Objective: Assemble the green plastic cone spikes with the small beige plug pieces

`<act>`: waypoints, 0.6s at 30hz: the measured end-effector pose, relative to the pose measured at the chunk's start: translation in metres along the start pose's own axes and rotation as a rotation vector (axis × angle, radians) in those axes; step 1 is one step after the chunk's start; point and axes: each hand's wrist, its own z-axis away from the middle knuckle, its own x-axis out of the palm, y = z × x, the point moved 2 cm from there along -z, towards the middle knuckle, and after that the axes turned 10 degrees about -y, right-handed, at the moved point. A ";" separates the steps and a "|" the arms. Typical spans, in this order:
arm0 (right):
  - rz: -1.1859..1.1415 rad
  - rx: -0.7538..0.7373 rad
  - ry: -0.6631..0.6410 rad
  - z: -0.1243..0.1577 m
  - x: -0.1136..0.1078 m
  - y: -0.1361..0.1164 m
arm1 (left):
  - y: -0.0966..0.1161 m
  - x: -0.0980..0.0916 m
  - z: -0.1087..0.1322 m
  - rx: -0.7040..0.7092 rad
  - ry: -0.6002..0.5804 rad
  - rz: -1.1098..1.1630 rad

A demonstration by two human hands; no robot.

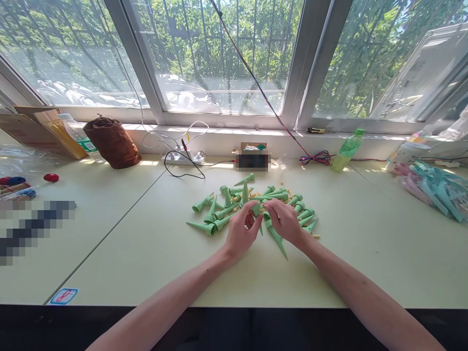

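Note:
Several green plastic spikes with ribbed caps (280, 240) lie in a loose pile on the pale table (153, 273), with small tan pieces (316, 236) scattered among them. Between finger and thumb, my left hand (243, 228) holds a green spike (256, 209) by its capped end, its tip pointing down. My right hand (285, 218) is close beside it, fingertips pinched at the cap's right side; what they grip is too small to make out. One spike (244, 192) stands upright just behind my left hand.
Along the window side are a brown pouch (112, 141), a power strip (181, 157) with cables, a small dark box (252, 160) and a green bottle (347, 150). Teal and pink packets (438, 187) lie right; a red ball (51, 177) and a cardboard box (40, 134) are left.

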 end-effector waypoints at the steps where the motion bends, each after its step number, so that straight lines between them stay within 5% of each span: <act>1: 0.000 -0.003 0.005 0.000 0.000 0.000 | 0.000 0.000 0.000 -0.008 -0.003 0.000; 18: -0.066 0.019 -0.005 -0.003 0.002 -0.004 | 0.001 0.001 0.002 0.074 0.113 0.001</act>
